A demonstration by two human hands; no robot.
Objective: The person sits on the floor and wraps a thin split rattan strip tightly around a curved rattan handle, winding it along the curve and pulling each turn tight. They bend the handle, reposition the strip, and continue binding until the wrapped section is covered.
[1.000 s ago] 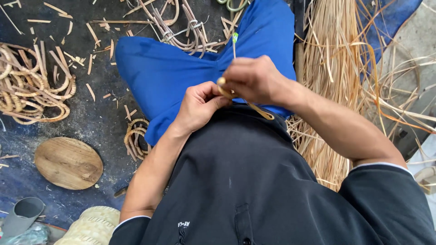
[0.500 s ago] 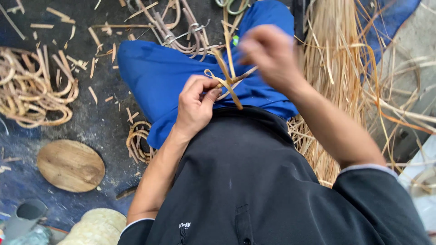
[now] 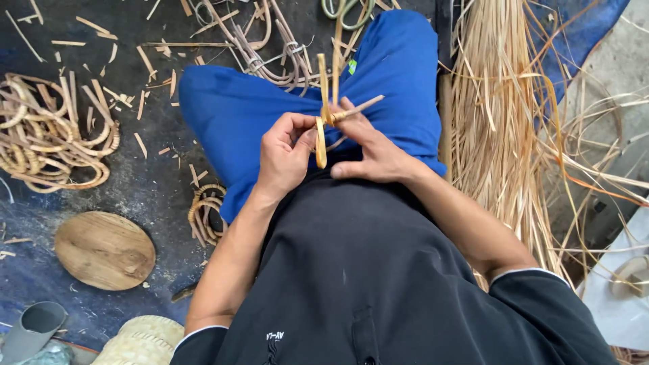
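Straw heap: a big loose pile of pale strips lies to my right, unworked as far as I can see.
Coils: bent cane loops lie heaped at my left, seemingly finished.
Disc: a round wooden board lies on the floor by my left elbow.
Piece in hand: a small cane frame over my lap, only a few strips joined; I judge it barely begun.
Left hand: pinched on the frame's lower loop.
Right hand: gripping the crossing sticks.
Labels: only a small green tag on my blue trousers.

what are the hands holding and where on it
Both hold a small bundle of rattan strips over the lap: the left hand pinches its looped lower part, and the right hand grips it where the strips cross.
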